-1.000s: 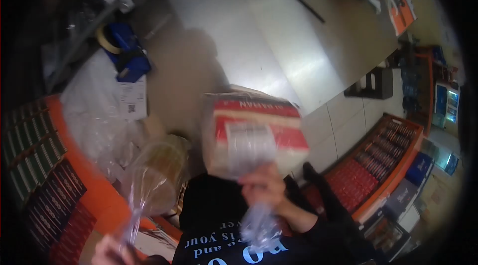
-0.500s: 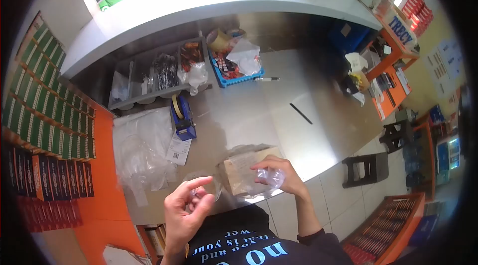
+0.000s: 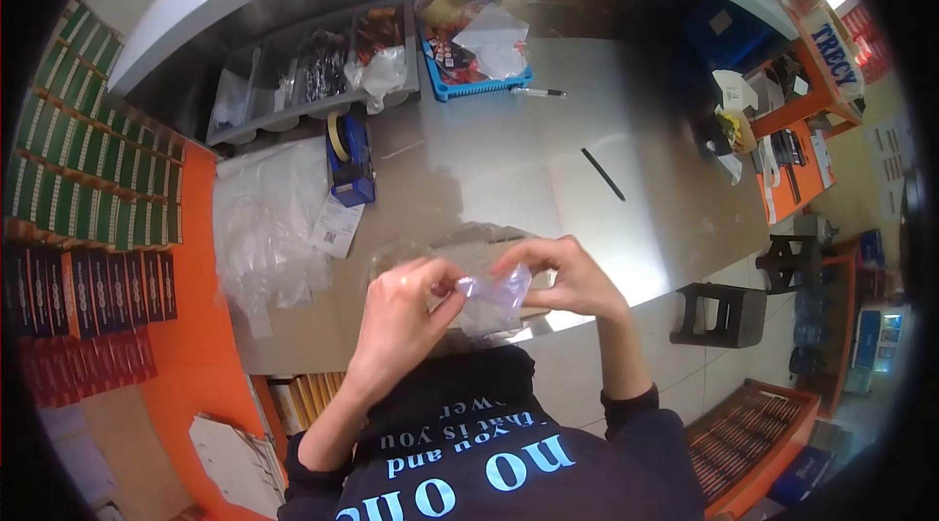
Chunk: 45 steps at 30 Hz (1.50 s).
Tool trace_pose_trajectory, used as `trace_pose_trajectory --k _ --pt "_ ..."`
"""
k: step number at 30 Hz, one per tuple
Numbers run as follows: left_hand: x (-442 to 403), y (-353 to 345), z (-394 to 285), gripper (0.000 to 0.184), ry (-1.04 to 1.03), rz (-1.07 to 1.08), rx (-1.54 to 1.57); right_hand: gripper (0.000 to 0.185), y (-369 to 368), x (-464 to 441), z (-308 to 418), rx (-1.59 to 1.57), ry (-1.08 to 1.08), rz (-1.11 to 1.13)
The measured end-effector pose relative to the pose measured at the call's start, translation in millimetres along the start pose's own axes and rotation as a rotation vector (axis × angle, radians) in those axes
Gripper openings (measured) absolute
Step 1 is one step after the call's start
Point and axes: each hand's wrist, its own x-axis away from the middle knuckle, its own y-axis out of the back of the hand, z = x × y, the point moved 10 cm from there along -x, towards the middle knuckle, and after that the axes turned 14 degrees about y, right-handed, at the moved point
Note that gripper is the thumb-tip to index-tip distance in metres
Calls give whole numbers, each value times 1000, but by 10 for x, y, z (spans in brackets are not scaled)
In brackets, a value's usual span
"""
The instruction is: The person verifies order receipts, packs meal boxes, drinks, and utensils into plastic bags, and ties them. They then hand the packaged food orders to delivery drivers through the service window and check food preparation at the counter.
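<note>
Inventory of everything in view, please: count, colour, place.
Plastic: one piece, clear, between the hands
Wrapped package: 1, pale, under the hands, mostly hidden
Counter: 1, metallic, centre
Tape dispenser: 1, blue, counter left
Bags: uncounted, clear, counter left
Label: 1, white, beside dispenser
Divided tray: 1, grey, back left
Basket: 1, blue, back
Pen: 1, white-black, by basket
Strip: 1, black, counter right
Stools: 2, black, right floor
Boxes: many, green/black/red, left
Left hand: 1, bare, centre
Right hand: 1, bare, centre
</note>
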Motion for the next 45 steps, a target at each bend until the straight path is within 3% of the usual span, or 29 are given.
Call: trace_pose_trajectory --k 2,4,7,14,15,17,18,20,22,24,26,28,30,31,33,34,35,36,37,39,41,43,45 --pt "-57 -105 114 12 145 141 213 19 45 39 -101 23 -13 39" --pt "-79 -216 150 12 74 153 227 18 160 36 126 199 329 -76" --pt "-159 -354 376 18 133 179 419 19 -38 83 53 -20 378 -31" --pt "-48 -486 560 16 190 273 806 22 -63 172 -202 -280 78 -303" --pt "-30 -548 592 23 242 331 873 22 -58 151 -164 -276 97 -290" --pt "71 -453 454 30 212 317 995 22 -313 66 65 -100 262 55" --pt "126 -435 397 38 198 325 1117 23 -384 33 210 -37 407 97" --pt "189 -454 295 52 47 294 987 25 -448 -19 374 120 479 70" --pt "182 -344 360 58 98 38 705 27 -472 -74 394 166 351 65" --pt "215 -266 351 45 161 -176 492 32 -478 -132 431 266 284 47" --pt "221 -337 364 39 174 -74 451 39 -277 -157 218 255 69 -133" --pt "227 -222 364 37 142 -81 298 41 -213 -148 37 186 -44 5" --pt "208 -91 326 35 107 -91 143 34 -598 -39 9 -54 -78 633" --pt "187 -159 294 32 106 58 170 34 -504 -130 -13 -59 -69 652" --pt "188 -211 281 29 156 337 274 30 -437 -411 96 -125 120 789" --pt "223 -211 268 29 206 471 357 28 -174 -792 22 -129 76 572" --pt "253 -136 230 22 298 484 367 25 95 -1196 -86 91 305 389" --pt "302 -167 301 25 377 424 568 16 317 -1608 -333 154 155 222" --pt "320 -267 425 25 477 494 629 15 384 -2060 -341 324 227 102" --pt "272 -366 580 24 569 586 747 17 72 -2907 -413 318 393 -2" --pt "179 -330 629 24 505 590 825 20 -646 -3672 -720 513 613 244" --pt "79 -269 763 24 468 581 884 20 -1232 -4402 -1315 502 483 408" --pt "-18 -224 912 24 444 577 937 17 -1568 -4973 -1671 814 597 386"
